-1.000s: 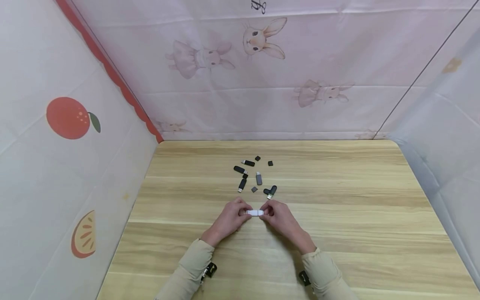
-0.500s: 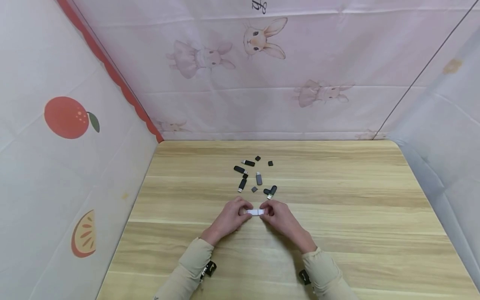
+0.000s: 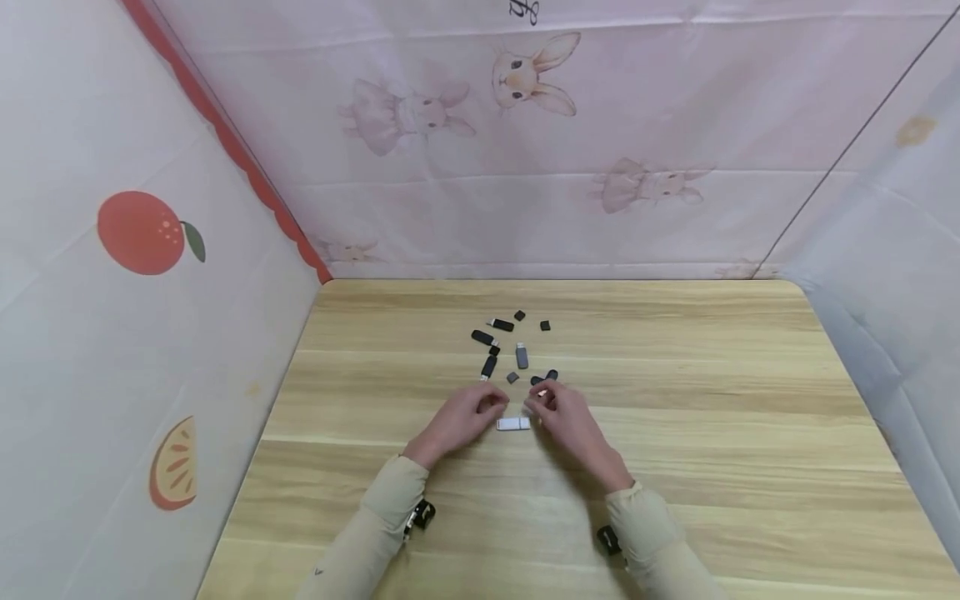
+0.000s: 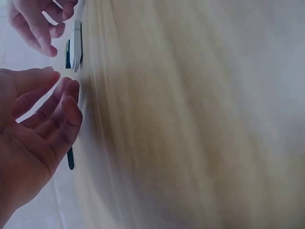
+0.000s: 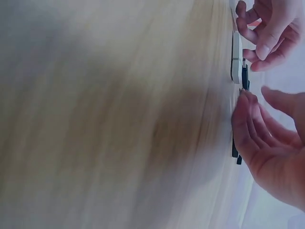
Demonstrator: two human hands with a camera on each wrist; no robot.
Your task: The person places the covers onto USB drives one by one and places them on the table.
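A white USB stick (image 3: 513,424) with its cap on lies flat on the table in the head view. Just behind and to its left is my left hand (image 3: 459,419), fingers loosely bent and apart from the thumb. My right hand (image 3: 576,427) hovers behind its right end, thumb and fingers also parted. In the right wrist view a gap shows between the hand (image 5: 271,138) and the white stick (image 5: 236,57). Neither hand holds anything. Beyond the right fingertips is a dark two-part USB stick (image 3: 552,375), partly covered by that hand.
Farther back lie a grey USB stick (image 3: 522,357), a grey cap (image 3: 513,377), and black USB sticks (image 3: 489,367) with bare plugs. Small black caps (image 3: 520,316) are scattered among them. Printed cloth walls (image 3: 450,217) border the wooden table (image 3: 712,400).
Both hands have let go of the white USB stick and moved slightly away, toward the back of the table. The stick stays on the table. The head view has shifted a little.
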